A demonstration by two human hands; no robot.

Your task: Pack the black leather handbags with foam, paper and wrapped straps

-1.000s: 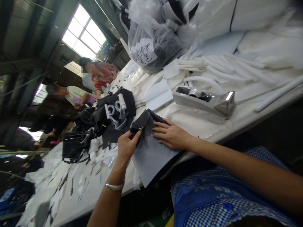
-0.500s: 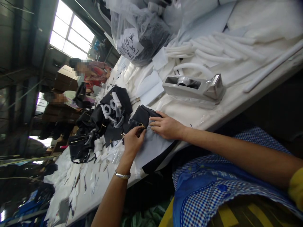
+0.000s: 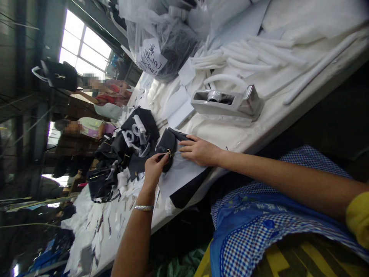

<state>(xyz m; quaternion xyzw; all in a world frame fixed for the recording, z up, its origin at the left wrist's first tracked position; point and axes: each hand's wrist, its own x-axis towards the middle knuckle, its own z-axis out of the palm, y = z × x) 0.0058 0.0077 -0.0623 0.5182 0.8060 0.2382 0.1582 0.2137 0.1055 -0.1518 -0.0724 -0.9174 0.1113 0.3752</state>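
A black bag (image 3: 166, 146) with a small gold clasp lies on a grey sheet of wrapping paper (image 3: 178, 175) at the near edge of a white-covered table (image 3: 276, 111). My left hand (image 3: 154, 167), a silver bangle on its wrist, pinches the bag's flap at the clasp. Flat on the grey paper beside the bag rests my right hand (image 3: 198, 151), fingers stretched out and pressing down.
A heap of black bags (image 3: 115, 161) with white foam strips lies to the left. A grey tape dispenser (image 3: 227, 102), white foam tubes (image 3: 250, 59) and a clear sack with a handwritten label (image 3: 161, 38) sit behind. Two people stand at the far end, one lifting a black bag (image 3: 59, 75).
My hands stay on the bag and paper; my left pinch shifted slightly along the flap. The view tilted. The far person has raised a black bag overhead.
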